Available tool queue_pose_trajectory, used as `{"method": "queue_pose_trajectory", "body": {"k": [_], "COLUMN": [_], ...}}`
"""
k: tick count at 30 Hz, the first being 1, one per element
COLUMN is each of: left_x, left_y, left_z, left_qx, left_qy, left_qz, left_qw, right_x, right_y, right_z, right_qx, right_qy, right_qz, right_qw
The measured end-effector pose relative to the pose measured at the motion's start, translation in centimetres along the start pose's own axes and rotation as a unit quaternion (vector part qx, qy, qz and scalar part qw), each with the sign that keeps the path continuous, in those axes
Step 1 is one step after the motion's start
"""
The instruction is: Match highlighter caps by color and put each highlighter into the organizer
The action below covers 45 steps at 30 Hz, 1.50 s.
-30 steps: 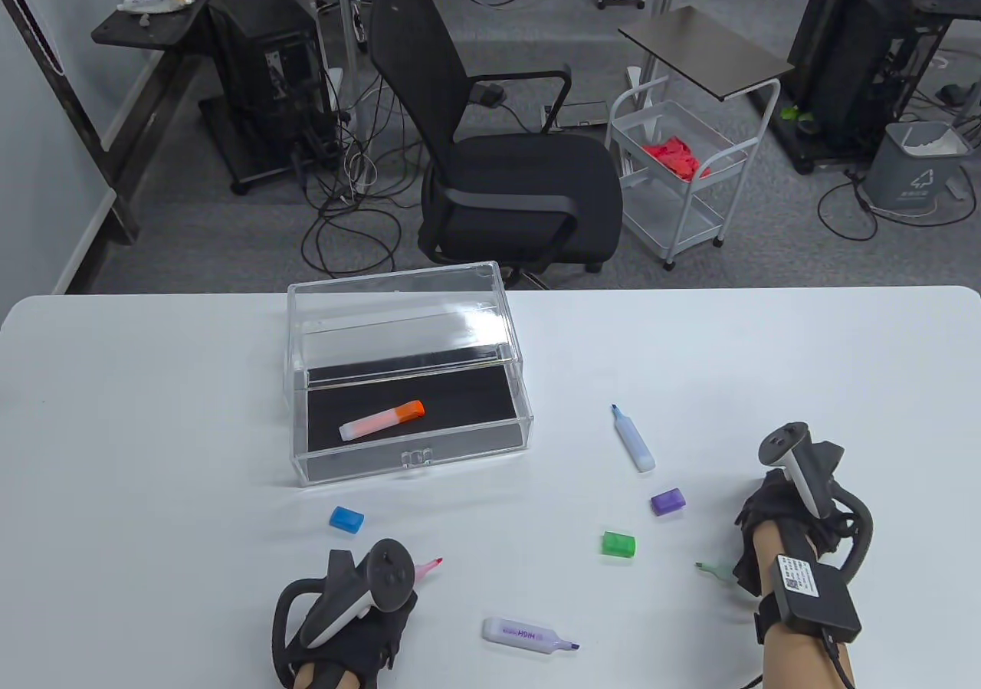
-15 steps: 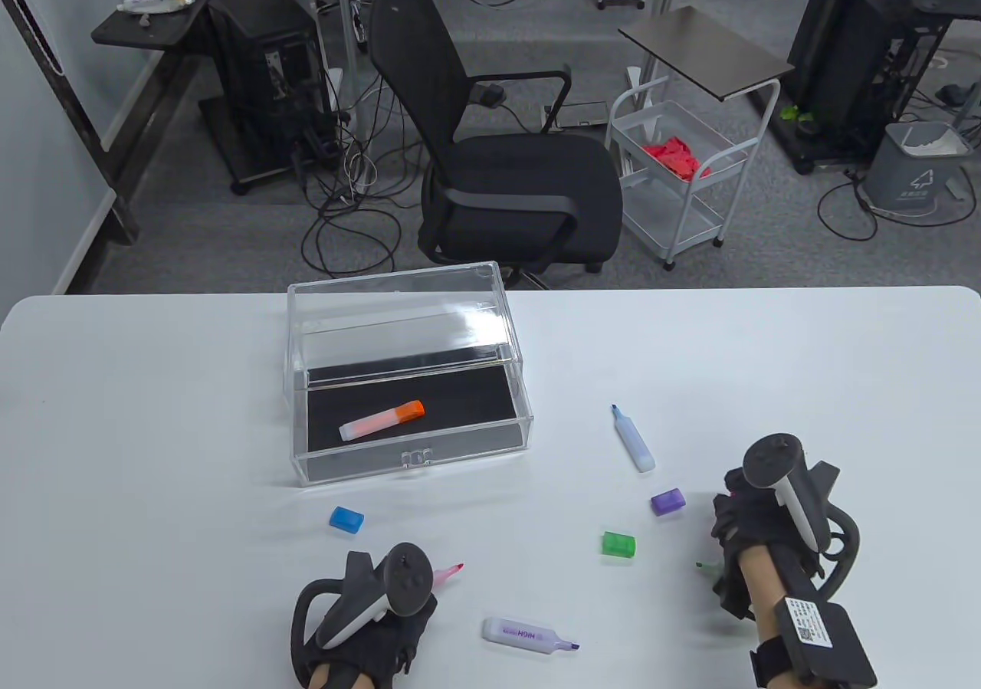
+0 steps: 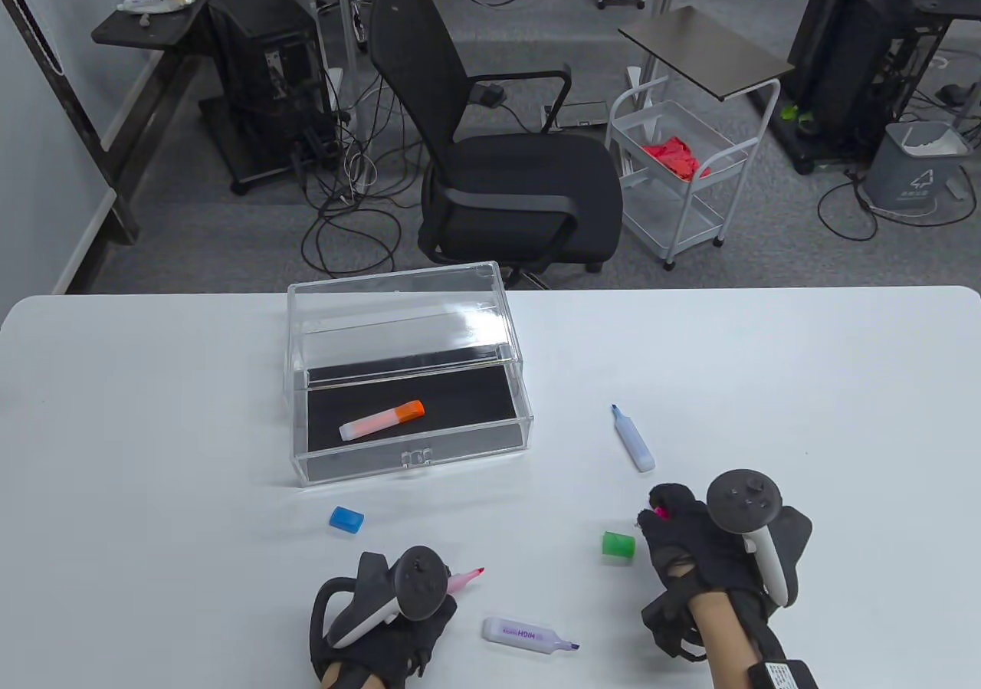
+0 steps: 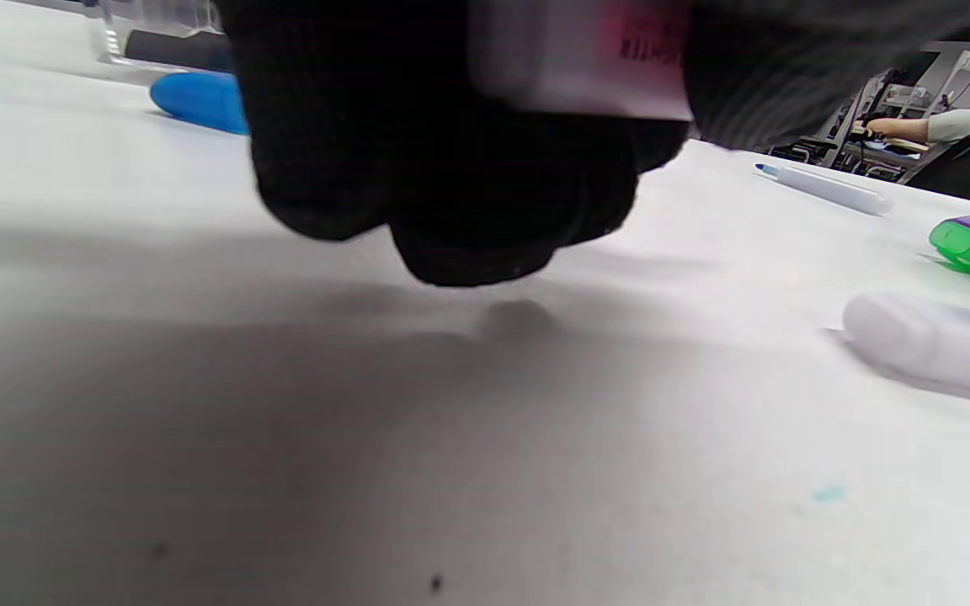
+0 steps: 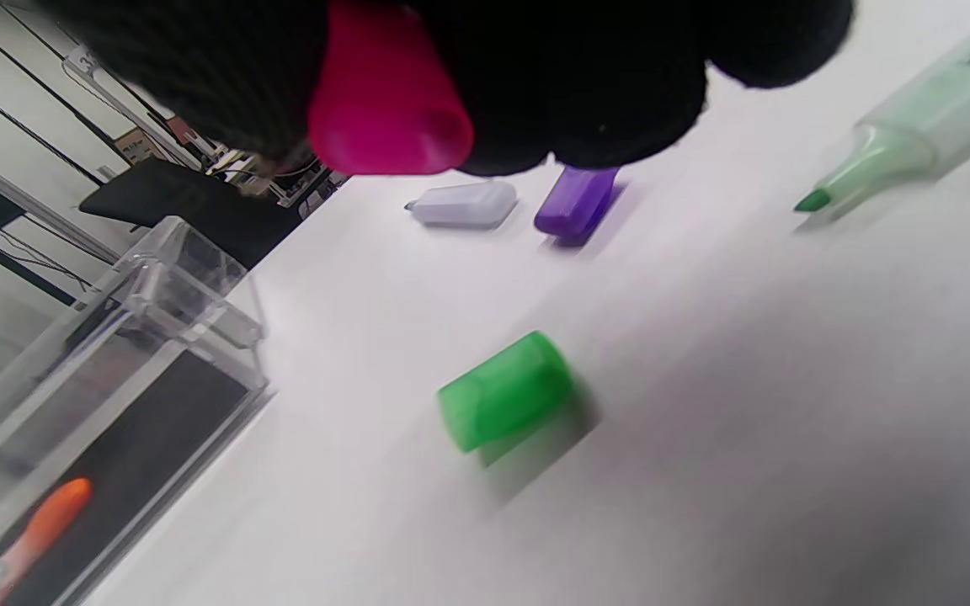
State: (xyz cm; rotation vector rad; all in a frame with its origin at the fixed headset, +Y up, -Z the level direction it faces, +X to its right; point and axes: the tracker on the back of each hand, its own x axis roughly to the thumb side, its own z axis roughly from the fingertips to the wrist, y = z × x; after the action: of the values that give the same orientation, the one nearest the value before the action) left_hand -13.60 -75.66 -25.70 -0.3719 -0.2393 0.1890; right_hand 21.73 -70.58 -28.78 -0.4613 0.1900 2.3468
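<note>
The left hand (image 3: 383, 612) gripped the uncapped pink highlighter (image 3: 464, 580) low over the table; the right hand (image 3: 690, 543) pinched the pink cap (image 5: 384, 109). Misaligned, the cap could skid off the tip.

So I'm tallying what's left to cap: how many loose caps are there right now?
4. Blue cap in front of the organizer, green cap beside the right hand, purple cap under that hand, pink cap held in its fingers. Others may be hidden.
</note>
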Motion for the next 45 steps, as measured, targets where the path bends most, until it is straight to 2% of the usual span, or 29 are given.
{"method": "queue_pose_trajectory", "body": {"k": [3, 10, 15, 24, 36, 41, 45], "left_x": [0.2, 0.8, 1.6, 2.8, 3.8, 3.7, 3.4], "left_y": [-0.1, 0.0, 0.2, 0.2, -0.2, -0.2, -0.1], "left_z": [0.0, 0.3, 0.8, 1.3, 1.1, 1.1, 1.3], "left_qx": [0.007, 0.038, 0.059, 0.091, 0.092, 0.102, 0.110], "left_qy": [-0.013, -0.041, -0.062, -0.090, -0.106, -0.109, -0.117], "left_qz": [0.004, 0.026, 0.037, 0.044, 0.061, 0.071, 0.095], "left_qw": [1.000, 0.998, 0.996, 0.991, 0.988, 0.986, 0.982], "right_x": [0.4, 0.9, 0.9, 1.7, 2.1, 2.7, 2.7], "right_y": [1.2, 4.5, 6.6, 8.2, 9.1, 9.8, 10.4], "right_z": [0.9, 2.5, 2.8, 3.5, 4.6, 5.0, 4.7], "right_qx": [0.023, 0.041, 0.045, 0.027, 0.015, 0.025, 0.069], "right_qy": [-0.012, -0.033, -0.045, -0.080, -0.131, -0.159, -0.185], "right_qz": [-0.039, -0.138, -0.147, -0.173, -0.173, -0.164, -0.196], "right_qw": [0.999, 0.989, 0.987, 0.981, 0.976, 0.973, 0.961]}}
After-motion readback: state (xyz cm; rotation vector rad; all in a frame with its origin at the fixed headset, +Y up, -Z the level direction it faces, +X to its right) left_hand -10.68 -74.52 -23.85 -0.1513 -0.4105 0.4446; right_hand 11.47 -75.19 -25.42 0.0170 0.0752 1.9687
